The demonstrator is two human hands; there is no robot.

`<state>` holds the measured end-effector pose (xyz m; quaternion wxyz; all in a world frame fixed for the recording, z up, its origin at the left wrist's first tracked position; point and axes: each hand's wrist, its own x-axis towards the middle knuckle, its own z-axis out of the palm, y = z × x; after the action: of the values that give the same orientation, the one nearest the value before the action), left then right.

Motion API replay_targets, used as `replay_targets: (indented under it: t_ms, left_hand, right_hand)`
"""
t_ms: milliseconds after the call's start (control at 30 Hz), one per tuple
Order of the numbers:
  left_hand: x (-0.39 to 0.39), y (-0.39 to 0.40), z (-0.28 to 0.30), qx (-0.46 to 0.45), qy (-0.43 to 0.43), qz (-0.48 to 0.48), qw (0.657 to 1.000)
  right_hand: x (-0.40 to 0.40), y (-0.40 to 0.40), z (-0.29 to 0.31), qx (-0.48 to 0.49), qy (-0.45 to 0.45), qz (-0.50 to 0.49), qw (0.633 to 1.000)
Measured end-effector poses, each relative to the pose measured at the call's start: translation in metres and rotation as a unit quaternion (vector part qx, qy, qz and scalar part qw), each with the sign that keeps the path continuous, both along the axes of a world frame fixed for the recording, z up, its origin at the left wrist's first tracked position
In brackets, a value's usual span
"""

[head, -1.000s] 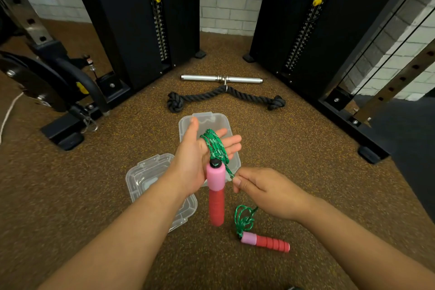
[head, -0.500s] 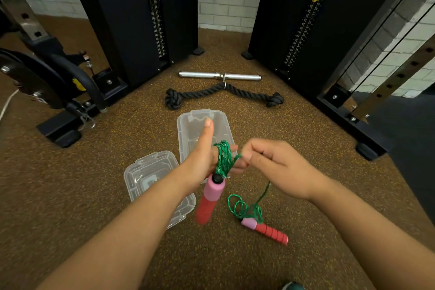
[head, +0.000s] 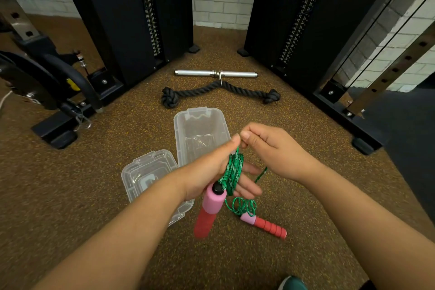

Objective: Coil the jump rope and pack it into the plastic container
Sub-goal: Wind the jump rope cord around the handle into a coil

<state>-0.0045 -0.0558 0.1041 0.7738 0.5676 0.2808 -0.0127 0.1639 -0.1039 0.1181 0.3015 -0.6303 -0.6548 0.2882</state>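
Around my left hand (head: 211,169) fingers sits the green braided jump rope (head: 233,169) coil, right hand (head: 275,150) pinching its strand mid-wrap; next, gather floor slack, then clear plastic container (head: 181,129) beyond.

Person, head-camera view: two bare forearms, no sleeves visible up to the frame's lower edge. Left hand (head: 207,172) and right hand (head: 275,148) both ungloved; no rings, watch, bracelet or wristband on either. Fingernails short and unpainted where visible. Teal rounded shoe toe (head: 293,283) at the bottom edge, with a sliver of dark clothing (head: 367,286) just beside it.
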Motion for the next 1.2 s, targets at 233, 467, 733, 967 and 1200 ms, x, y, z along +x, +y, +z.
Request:
replay_targets:
  t_ms: [233,467,733,967,1200]
  left_hand:
    - [-0.005,-0.004,0.013,-0.016,-0.041,0.046,0.998]
    - [-0.013,0.012,0.016,-0.112,-0.138,0.223,0.959]
    - [-0.027,0.030,0.020,-0.142,-0.195,0.334,0.911]
    - [-0.030,0.031,0.020,-0.107,-0.171,0.338,0.919]
    - [-0.033,0.030,0.021,-0.116,-0.185,0.329,0.919]
  right_hand:
    - [0.000,0.006,-0.012,-0.018,0.090,-0.019,0.996]
    - [0.007,0.002,-0.020,-0.150,0.299,-0.035,0.942]
    - [0.028,-0.007,-0.019,-0.179,0.440,-0.084,0.876]
    - [0.056,-0.007,-0.017,-0.130,0.412,-0.133,0.892]
    - [0.092,-0.019,-0.007,-0.118,0.261,-0.173,0.942]
